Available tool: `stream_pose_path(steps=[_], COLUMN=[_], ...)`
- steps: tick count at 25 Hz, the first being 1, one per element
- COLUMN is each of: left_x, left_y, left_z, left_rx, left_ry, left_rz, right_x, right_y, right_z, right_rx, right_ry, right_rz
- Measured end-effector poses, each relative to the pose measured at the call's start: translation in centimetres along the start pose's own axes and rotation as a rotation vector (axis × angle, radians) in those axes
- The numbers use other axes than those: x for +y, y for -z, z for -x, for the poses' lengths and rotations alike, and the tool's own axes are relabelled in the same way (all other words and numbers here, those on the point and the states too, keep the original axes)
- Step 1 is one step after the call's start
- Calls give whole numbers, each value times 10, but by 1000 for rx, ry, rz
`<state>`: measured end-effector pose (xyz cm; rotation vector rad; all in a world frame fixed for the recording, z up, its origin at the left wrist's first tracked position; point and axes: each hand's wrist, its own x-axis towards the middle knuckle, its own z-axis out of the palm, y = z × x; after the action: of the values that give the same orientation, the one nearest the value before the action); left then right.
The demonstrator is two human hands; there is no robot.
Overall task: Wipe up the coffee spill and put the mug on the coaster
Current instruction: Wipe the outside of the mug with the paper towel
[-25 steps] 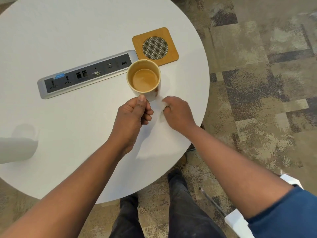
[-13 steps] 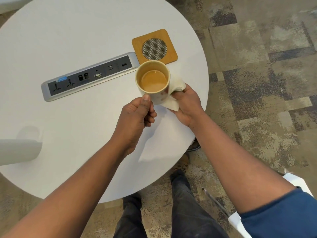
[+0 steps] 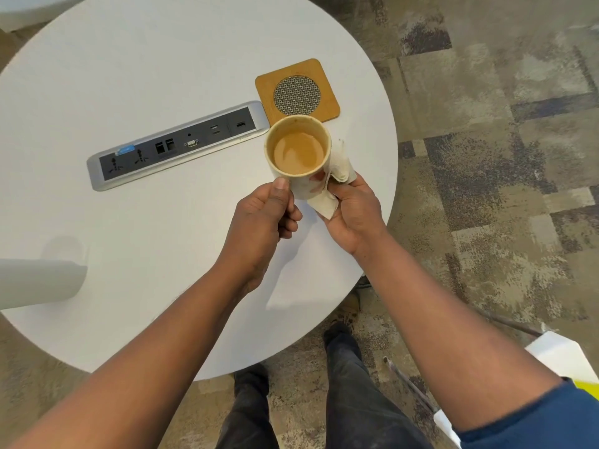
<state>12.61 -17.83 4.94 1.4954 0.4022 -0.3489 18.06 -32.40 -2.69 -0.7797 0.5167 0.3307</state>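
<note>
Left hand [image 3: 262,218] fingers [image 3: 281,186] closed around the mug's [image 3: 298,153] near side, thumb up by the rim. Mug is lifted off the desk [image 3: 129,76], upright, coffee inside. Right hand [image 3: 353,212] fingers pinch a stained napkin [image 3: 337,176] against the mug's right wall and underside, wiping it. Coaster [image 3: 297,89] lies just beyond the mug, slightly right, empty, flat on the desk. Left hand carries the mug, so the placement is a short push away, then down. Power strip [image 3: 175,145] sits left of that path.

cream mug [image 3: 303,186], tan coaster [image 3: 327,106] (mesh centre)
</note>
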Motion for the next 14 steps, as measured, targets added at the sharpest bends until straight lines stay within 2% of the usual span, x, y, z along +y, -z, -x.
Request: stream_pose_path(steps=[6, 12, 14], left_x=[-1, 5, 7], left_y=[1, 7, 8], left_z=[1, -3, -4], left_rx=[4, 13, 10], left_ry=[-5, -4, -9], left_rz=[-6, 15, 17], right_x=[20, 22, 18], right_y=[5, 17, 19], right_z=[8, 15, 16], right_rx=[14, 66, 119], right_ry=[13, -65, -66], right_rz=[-52, 87, 238])
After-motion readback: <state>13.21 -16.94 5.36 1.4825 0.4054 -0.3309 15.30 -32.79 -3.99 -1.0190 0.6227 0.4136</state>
